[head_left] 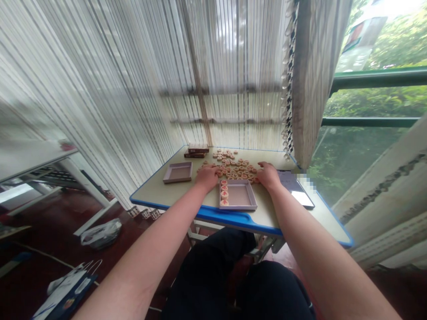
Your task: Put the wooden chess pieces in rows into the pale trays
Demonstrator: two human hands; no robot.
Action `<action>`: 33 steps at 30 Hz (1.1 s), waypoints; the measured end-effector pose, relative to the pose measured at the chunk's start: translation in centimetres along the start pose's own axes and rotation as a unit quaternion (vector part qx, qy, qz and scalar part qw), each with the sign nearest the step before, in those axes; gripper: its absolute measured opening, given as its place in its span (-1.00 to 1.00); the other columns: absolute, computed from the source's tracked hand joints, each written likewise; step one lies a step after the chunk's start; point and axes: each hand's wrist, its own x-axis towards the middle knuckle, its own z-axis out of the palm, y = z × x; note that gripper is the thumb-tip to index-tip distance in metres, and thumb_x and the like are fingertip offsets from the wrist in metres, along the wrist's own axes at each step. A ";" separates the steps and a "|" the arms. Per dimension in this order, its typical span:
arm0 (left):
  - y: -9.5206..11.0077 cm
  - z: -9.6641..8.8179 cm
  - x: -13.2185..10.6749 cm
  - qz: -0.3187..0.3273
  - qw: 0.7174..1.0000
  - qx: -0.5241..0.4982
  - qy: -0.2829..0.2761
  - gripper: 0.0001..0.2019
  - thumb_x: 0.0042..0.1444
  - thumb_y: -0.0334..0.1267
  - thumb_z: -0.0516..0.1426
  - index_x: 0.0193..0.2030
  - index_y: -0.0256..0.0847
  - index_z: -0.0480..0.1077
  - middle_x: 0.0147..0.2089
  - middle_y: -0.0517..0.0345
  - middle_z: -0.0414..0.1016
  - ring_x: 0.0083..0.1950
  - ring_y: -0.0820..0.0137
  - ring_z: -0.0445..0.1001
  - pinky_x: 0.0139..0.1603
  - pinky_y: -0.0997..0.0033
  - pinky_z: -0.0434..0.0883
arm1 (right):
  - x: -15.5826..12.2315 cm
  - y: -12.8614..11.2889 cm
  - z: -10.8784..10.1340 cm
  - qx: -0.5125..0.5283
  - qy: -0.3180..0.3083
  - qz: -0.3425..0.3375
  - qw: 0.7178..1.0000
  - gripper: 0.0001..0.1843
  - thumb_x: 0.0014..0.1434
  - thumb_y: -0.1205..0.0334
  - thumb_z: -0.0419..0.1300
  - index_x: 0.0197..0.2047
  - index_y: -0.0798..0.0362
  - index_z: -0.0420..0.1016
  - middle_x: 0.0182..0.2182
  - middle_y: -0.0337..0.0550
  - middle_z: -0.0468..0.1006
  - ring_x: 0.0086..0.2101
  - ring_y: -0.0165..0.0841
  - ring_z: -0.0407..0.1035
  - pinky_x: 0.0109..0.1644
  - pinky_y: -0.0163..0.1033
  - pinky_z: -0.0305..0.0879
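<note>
My left hand (pixel 207 176) rests at the left edge of a spread of round wooden xiangqi pieces (pixel 238 169), its fingers stretched over the nearest ones. On the right side of the same spread, my right hand (pixel 267 174) has its fingers apart and touches the outer pieces. Neither hand visibly grips a piece. Between the hands, close to the front edge, lies a shallow open box (pixel 240 195). A column of pieces with red characters (pixel 224 194) stands along its left wall. A second shallow box (pixel 178 172), with no pieces in it, lies left of my left hand.
Small dark boxes (pixel 196 151) are stacked at the table's back left. A dark flat device (pixel 295 189) lies right of my right hand. The table (pixel 150 191) has a blue rim. A string curtain (pixel 233 111) hangs behind it, and bags (pixel 102 233) lie on the floor.
</note>
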 end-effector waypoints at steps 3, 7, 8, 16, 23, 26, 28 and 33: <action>-0.2 0.0 0.6 0.000 0.999 0.009 0.045 -0.68 0.03 -0.34 0.06 -0.08 -0.10 0.51 0.07 0.13 0.45 0.11 0.26 0.31 0.19 0.27 0.25 | 0.4 -0.2 0.0 0.013 -0.026 0.033 0.999 -0.49 -0.01 0.40 0.05 0.05 0.18 0.45 -0.12 0.06 0.55 -0.08 -0.16 0.40 -0.05 -0.23 0.26; -0.6 -0.2 3.5 -0.002 0.995 -0.008 0.095 -0.70 0.01 -0.36 0.05 -0.15 -0.19 0.53 0.04 0.07 0.47 0.12 0.26 0.33 0.22 0.24 0.23 | 0.8 -0.6 0.3 0.008 -0.027 0.035 0.999 -0.52 0.00 0.37 0.04 0.02 0.17 0.47 -0.13 0.04 0.56 -0.10 -0.17 0.41 -0.06 -0.23 0.26; -0.6 -0.1 4.6 0.015 0.996 -0.017 0.081 -0.70 0.01 -0.37 0.05 -0.16 -0.20 0.53 0.01 0.06 0.49 0.11 0.27 0.35 0.23 0.25 0.23 | 0.9 -0.7 0.4 0.006 -0.025 0.028 0.999 -0.52 0.01 0.38 0.03 0.02 0.17 0.47 -0.12 0.03 0.56 -0.09 -0.18 0.41 -0.05 -0.23 0.25; 2.7 4.0 12.1 0.192 0.973 -0.028 -0.122 -0.54 0.05 -0.45 -0.04 0.11 -0.27 0.37 0.19 0.03 0.36 0.24 0.36 0.26 0.30 0.36 0.13 | 1.3 -0.5 1.3 0.001 -0.014 -0.020 1.000 -0.61 0.03 0.33 0.04 -0.08 0.07 0.54 -0.12 -0.03 0.56 -0.09 -0.19 0.38 0.01 -0.20 0.22; 2.6 6.3 12.3 0.213 0.967 -0.029 -0.138 -0.63 0.18 -0.32 -0.09 0.03 -0.13 0.42 0.12 0.10 0.43 0.15 0.33 0.34 0.20 0.30 0.24 | 1.5 -0.1 2.0 -0.009 0.006 -0.022 1.000 -0.64 0.11 0.28 0.00 -0.13 0.07 0.55 -0.15 0.00 0.55 -0.09 -0.20 0.37 0.02 -0.18 0.21; 2.3 5.8 11.7 0.201 0.974 -0.035 -0.100 -0.68 0.18 -0.25 -0.07 -0.10 -0.19 0.48 -0.05 0.01 0.50 0.02 0.29 0.42 0.10 0.25 0.32 | 1.3 -0.3 1.9 -0.028 0.000 -0.024 0.999 -0.64 0.10 0.28 -0.01 -0.14 0.05 0.56 -0.15 0.01 0.55 -0.09 -0.18 0.36 0.01 -0.16 0.21; 2.1 5.3 11.4 0.196 0.975 -0.039 -0.096 -0.72 0.15 -0.29 -0.03 -0.17 -0.21 0.49 -0.11 -0.01 0.51 -0.04 0.29 0.44 0.05 0.26 0.35 | 1.2 -0.5 1.7 -0.032 -0.003 -0.023 0.999 -0.65 0.10 0.26 -0.01 -0.14 0.03 0.56 -0.16 0.01 0.54 -0.10 -0.17 0.36 -0.01 -0.15 0.21; 1.9 4.5 11.1 0.183 0.976 -0.046 -0.107 -0.77 0.09 -0.32 0.03 -0.22 -0.22 0.50 -0.17 0.02 0.52 -0.09 0.31 0.45 0.00 0.30 0.36 | 1.1 -0.7 1.6 -0.038 -0.010 -0.020 0.999 -0.65 0.10 0.20 0.01 -0.12 0.00 0.55 -0.15 0.02 0.52 -0.11 -0.16 0.35 -0.02 -0.13 0.21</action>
